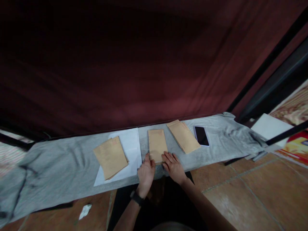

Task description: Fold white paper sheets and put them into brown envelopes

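Observation:
A tan paper envelope (157, 144) lies upright before me on the grey cloth, between my two hands. My left hand (145, 175) is at its lower left corner, thumb and fingers closed about the edge. Over the lower right corner my right hand (175, 167) rests with its fingers stretched out and lying flat. To the left, several larger tan envelopes (112, 155) lie fanned on white paper sheets (132, 144). A slanted stack of narrow tan envelopes (184, 136) lies to the right.
The grey cloth (60, 170) covers a long, narrow bench. A phone (201, 136) with a dark screen lies right of the envelopes. Behind the bench hangs a dark red curtain (154, 86). A crumpled white scrap (85, 211) lies on the tiled floor (240, 195).

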`<state>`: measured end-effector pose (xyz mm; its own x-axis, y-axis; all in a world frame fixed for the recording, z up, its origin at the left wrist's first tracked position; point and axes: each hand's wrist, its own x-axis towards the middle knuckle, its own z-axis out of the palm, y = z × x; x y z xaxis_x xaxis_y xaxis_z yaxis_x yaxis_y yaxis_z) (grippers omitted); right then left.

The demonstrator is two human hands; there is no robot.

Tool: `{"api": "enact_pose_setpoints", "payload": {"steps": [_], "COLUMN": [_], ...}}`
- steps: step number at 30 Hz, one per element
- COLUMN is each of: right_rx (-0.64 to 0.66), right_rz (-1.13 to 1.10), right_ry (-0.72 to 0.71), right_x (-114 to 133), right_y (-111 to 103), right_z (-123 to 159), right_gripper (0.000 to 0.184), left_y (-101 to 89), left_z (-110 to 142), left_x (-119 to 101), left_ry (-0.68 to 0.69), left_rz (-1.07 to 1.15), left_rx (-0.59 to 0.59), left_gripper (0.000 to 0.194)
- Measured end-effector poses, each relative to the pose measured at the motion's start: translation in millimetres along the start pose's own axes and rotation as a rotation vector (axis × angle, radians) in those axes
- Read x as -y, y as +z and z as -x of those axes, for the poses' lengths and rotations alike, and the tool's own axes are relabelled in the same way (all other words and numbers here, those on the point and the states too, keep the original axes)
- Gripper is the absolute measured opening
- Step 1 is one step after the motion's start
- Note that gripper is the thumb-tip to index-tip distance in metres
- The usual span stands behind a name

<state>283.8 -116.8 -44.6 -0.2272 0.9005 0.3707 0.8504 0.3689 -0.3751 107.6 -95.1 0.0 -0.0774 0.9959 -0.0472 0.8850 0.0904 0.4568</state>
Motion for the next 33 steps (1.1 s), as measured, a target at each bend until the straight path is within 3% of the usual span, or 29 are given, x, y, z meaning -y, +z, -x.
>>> {"api": "enact_pose_setpoints", "payload": {"steps": [4,6,8,11,15,20,25,33], "right_rx": [-0.011,-0.025,-0.039,-0.058,-0.063,-0.025,-0.011,0.031], "right_rz": [0.068,0.070,0.068,0.087,0.091,0.049,0.020,0.032], "right_ry": [0.002,0.000,-0.002,-0.006,-0.002,0.024,0.028,-0.018], "right_x": [1.4,0.7,0.4,2.3,6.9,8.9,8.1,2.8], "right_y": [9.0,11.8,13.1,11.7,7.0,5.2,5.2,6.0], "right_z": [4.4,5.2,5.0,3.4,0.6,-1.0,-0.9,4.4], "right_gripper": [0.043,0.041,0.038,0.037,0.043,0.047,0.048,0.047], "left_y": [9.5,22.1,35.8,50.3,53.5,51.2,55.6,43.4], "left_z": [-1.1,-15.1,-36.9,-76.9,-128.4,-165.6,-157.1,-88.3], "left_x": [-13.4,-24.2,-34.3,-42.9,-43.2,-39.9,-32.8,-2.3], "left_ry": [0.411,0.585,0.675,0.671,0.670,0.664,0.714,0.792], "left_rz": [-0.202,-0.183,-0.177,-0.206,-0.210,-0.174,-0.152,-0.163], "left_rx": [-0.175,-0.164,-0.117,-0.063,-0.014,0.002,0.035,0.174], "left_gripper": [0.038,0.042,0.046,0.050,0.052,0.053,0.052,0.053]}}
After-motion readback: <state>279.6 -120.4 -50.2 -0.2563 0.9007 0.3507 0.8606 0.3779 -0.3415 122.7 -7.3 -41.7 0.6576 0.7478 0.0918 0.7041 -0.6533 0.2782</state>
